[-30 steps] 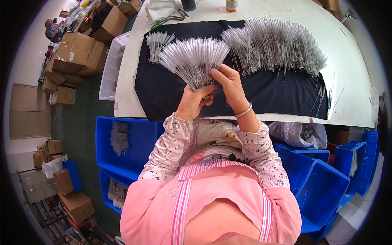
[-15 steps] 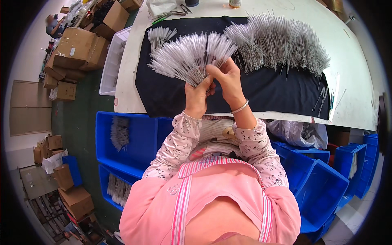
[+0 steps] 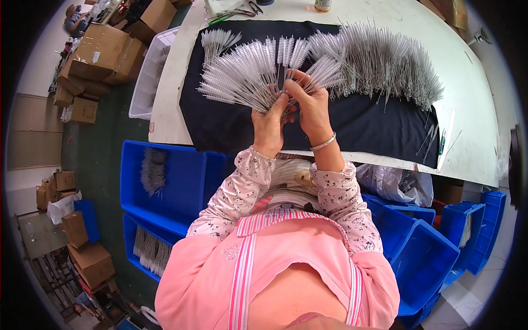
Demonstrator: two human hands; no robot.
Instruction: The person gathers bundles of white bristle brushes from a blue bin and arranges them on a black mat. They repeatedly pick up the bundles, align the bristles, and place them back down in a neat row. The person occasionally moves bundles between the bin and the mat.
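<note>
Fanned out above the black cloth (image 3: 231, 135) is a bunch of thin wire brushes (image 3: 236, 69) with pale bristles. My left hand (image 3: 269, 124) is closed round their wire stems near the bottom, its thumb lying across them. My right hand (image 3: 312, 107) is at the right side of the fan, thumb and fingers pinching some of the brushes, which lean away to the right with a gap beside them. A large pile of the same brushes (image 3: 385, 69) lies on the cloth to the right, and a small bunch (image 3: 217, 43) lies behind the fan at the left.
Several blue bins (image 3: 179, 181) stand below the table edge at both sides, some holding brushes. A white crate (image 3: 151, 77) is left of the white table (image 3: 478, 110). A few loose brushes (image 3: 429, 140) lie near the cloth's right corner. Pliers (image 3: 256, 7) rest at the back.
The fan has spread wider: a group of brushes at its right now leans further right with my right hand. My left hand still grips the stems. The whole view has shifted slightly.
</note>
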